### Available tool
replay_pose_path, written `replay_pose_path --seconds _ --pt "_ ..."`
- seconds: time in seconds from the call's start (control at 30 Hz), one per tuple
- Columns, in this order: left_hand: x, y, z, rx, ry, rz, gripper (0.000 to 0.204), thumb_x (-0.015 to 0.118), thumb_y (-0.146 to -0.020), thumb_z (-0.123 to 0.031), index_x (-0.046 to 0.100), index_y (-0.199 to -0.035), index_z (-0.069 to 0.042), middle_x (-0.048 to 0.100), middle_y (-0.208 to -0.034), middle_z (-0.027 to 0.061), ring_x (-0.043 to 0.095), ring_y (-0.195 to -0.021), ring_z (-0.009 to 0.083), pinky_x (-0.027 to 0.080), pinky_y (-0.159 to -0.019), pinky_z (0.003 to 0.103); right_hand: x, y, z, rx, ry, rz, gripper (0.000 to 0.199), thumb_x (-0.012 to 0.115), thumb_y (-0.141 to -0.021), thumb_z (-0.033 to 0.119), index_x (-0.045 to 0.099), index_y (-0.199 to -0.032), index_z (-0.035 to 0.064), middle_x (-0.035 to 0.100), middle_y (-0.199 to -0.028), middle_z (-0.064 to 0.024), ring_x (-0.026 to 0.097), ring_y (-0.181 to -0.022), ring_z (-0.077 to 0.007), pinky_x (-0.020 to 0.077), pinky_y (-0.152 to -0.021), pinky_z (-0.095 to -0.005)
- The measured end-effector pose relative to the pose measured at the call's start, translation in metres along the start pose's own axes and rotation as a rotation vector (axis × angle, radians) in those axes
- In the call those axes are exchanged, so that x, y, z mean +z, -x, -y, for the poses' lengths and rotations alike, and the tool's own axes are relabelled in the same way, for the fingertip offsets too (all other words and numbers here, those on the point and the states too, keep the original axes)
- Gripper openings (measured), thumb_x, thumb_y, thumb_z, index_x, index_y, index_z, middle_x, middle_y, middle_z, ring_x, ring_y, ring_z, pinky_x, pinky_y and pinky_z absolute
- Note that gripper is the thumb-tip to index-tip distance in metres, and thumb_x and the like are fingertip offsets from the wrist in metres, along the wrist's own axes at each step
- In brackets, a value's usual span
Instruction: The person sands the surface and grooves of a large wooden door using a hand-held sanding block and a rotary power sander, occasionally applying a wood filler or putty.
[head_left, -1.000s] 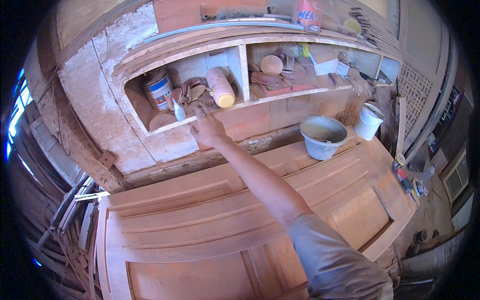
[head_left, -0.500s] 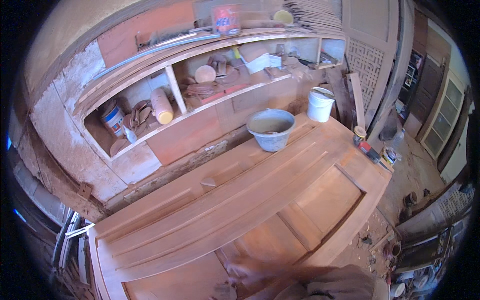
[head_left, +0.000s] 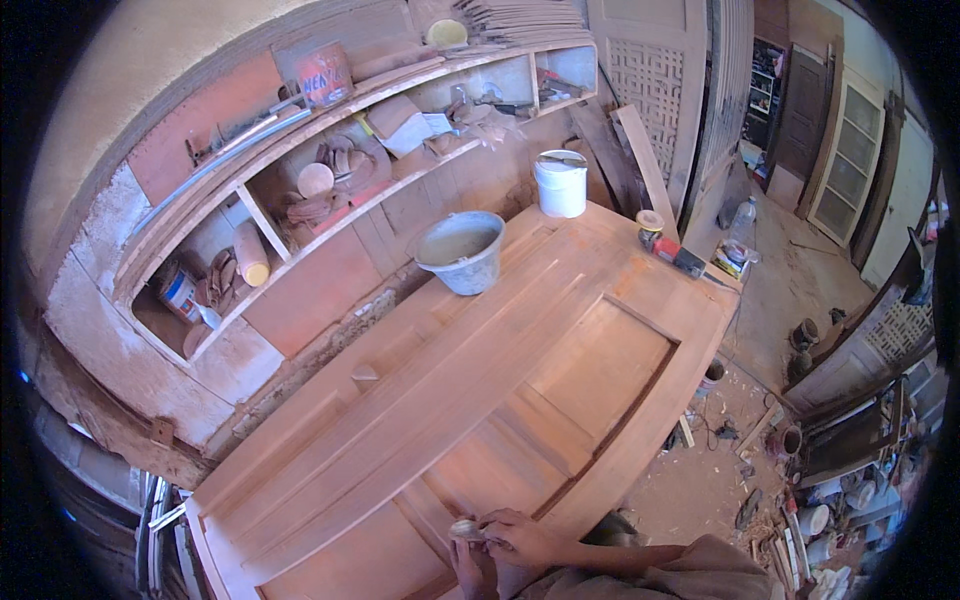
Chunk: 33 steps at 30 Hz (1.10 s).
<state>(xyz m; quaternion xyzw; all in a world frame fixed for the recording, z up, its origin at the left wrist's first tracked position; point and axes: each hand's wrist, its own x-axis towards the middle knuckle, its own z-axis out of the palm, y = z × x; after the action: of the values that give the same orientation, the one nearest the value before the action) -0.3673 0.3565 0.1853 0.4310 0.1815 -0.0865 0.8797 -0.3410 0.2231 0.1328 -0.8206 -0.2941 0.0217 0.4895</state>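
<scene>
Low in the view, my hands are together over the near edge of a large panelled wooden door (head_left: 470,420) that lies flat. Between them is a small pale, rounded piece (head_left: 465,529), too small to tell its kind. My left hand (head_left: 472,572) grips it from below, fingers closed. From the right, my right hand (head_left: 522,541) reaches across with bent fingers closed on the same piece. A small wood-coloured scrap (head_left: 365,372) lies farther off on the door.
A grey basin (head_left: 462,255) of cloudy liquid and a white bucket (head_left: 561,184) stand at the door's far side. An angle grinder (head_left: 672,252) rests at its right end. Cluttered shelves (head_left: 262,222) line the wall. Shavings and scraps litter the floor (head_left: 690,490) at right.
The view has swung right, so the basin, bucket and shelves sit farther left. My hands, blurred and low before, now show clearly, together at the small pale piece.
</scene>
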Motion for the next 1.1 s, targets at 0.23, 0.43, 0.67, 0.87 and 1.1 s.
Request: replay_pose_path --seconds 0.23,0.43,0.67,0.87,1.1 --pt "0.01 -0.003 0.052 0.374 -0.248 -0.046 0.039 0.051 -0.1 -0.025 0.049 -0.131 -0.001 0.057 -0.124 0.0182 0.057 -0.111 0.031 0.046 -0.096 0.043 -0.039 0.026 0.012 0.017 -0.207 -0.116 0.027 0.066 -0.09 0.02 0.063 -0.109 0.0011 0.058 -0.121 -0.018 0.056 -0.115 -0.0364 0.0466 -0.097 -0.0439" --pt "0.04 -0.006 0.098 0.271 -0.102 -0.003 0.048 0.051 -0.101 -0.023 0.038 -0.14 -0.001 0.051 -0.133 0.0164 0.052 -0.121 0.0292 0.044 -0.102 0.042 -0.102 0.067 0.003 0.096 -0.39 -0.114 0.023 0.059 -0.096 0.019 0.063 -0.107 -0.0009 0.06 -0.112 -0.0177 0.059 -0.108 -0.0354 0.047 -0.095 -0.0429" --pt "0.137 0.016 0.166 0.327 -0.148 -0.027 0.045 0.055 -0.1 -0.029 0.045 -0.134 -0.002 0.052 -0.132 0.0132 0.051 -0.122 0.0271 0.042 -0.103 0.042 -0.196 0.135 -0.03 0.181 -0.419 0.031 0.025 0.06 -0.095 0.018 0.064 -0.112 0.0009 0.059 -0.116 -0.0167 0.057 -0.111 -0.0356 0.0454 -0.097 -0.043" --pt "0.249 0.037 0.222 0.254 -0.282 0.119 0.051 0.051 -0.101 -0.037 0.042 -0.138 -0.002 0.05 -0.133 0.0132 0.05 -0.122 0.0256 0.041 -0.103 0.041 -0.274 0.201 -0.041 0.066 -0.062 -0.181 0.052 0.069 -0.084 0.021 0.05 -0.131 0.0068 0.045 -0.135 -0.018 0.042 -0.13 -0.0387 0.0363 -0.107 -0.0488" --pt "0.31 0.06 0.277 0.152 -0.461 0.208 0.052 0.044 -0.105 -0.029 0.032 -0.147 0.0 0.043 -0.142 0.0163 0.045 -0.131 0.0268 0.037 -0.109 0.041 -0.297 0.267 -0.087 0.239 -0.092 -0.348 0.051 0.065 -0.082 0.008 0.044 -0.127 -0.0017 0.042 -0.133 -0.0244 0.044 -0.126 -0.0441 0.0398 -0.105 -0.0467"
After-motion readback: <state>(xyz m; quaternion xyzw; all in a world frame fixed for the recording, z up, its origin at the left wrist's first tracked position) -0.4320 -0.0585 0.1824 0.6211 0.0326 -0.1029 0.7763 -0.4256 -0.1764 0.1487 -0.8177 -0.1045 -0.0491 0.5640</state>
